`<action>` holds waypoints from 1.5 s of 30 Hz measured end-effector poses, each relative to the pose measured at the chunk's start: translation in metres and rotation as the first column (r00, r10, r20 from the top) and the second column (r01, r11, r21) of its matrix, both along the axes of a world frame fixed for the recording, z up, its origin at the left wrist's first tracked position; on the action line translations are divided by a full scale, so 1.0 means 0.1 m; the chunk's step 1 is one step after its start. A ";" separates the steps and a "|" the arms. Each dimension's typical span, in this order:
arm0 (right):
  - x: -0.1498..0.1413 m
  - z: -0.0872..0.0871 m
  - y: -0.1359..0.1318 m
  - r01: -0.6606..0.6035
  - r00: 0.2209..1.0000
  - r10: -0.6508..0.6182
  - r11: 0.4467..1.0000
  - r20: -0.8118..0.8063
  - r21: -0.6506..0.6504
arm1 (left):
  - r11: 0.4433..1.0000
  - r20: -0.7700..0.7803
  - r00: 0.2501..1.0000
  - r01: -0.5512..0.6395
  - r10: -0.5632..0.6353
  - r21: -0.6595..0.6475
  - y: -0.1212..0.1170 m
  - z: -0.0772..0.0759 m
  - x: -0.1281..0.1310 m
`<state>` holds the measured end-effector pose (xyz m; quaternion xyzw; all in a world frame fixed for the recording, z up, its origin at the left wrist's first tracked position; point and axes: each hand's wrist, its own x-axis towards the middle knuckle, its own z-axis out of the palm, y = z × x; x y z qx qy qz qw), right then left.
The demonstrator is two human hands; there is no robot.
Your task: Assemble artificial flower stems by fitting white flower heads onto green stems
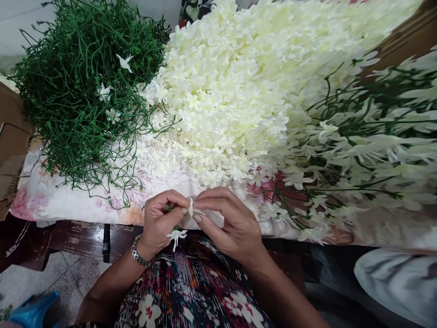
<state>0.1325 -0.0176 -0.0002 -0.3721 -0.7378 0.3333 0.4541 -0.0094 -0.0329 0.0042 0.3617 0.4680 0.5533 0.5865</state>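
My left hand (163,218), with a metal band on its wrist, pinches a green plastic stem mostly hidden in its fingers. From below that hand hangs a finished-looking white artificial flower (176,236). Between my two hands is a small white artificial blossom (190,207), seen edge-on, with thin pale stamens pointing right. My right hand (227,218) closes thumb and fingertips on this blossom from the right. Both hands are close together over the table's front edge, fingertips almost touching. How the stem meets the blossom is hidden by the fingers.
A tangled heap of green stems (78,82) fills the back left, a few white flowers on it. Loose white petals (232,91) pile up in the middle, beside white stamens (150,157). Assembled flower sprays (372,146) lie at right. A floral cloth (64,200) covers the table.
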 end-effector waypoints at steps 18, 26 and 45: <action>-0.01 0.03 0.03 -0.098 0.992 0.107 0.984 0.060 -0.148 | 0.987 -0.334 0.941 0.100 -0.052 0.128 -0.08 0.00 -0.06; 0.04 0.03 0.03 -0.019 0.999 0.013 0.985 -0.040 -0.169 | 0.963 -0.443 0.876 0.254 -0.190 0.089 -0.10 0.04 -0.13; 0.01 0.13 0.01 -0.076 0.992 0.061 0.988 -0.114 -0.131 | 0.901 -0.594 0.803 0.218 0.053 0.375 -0.05 -0.07 -0.02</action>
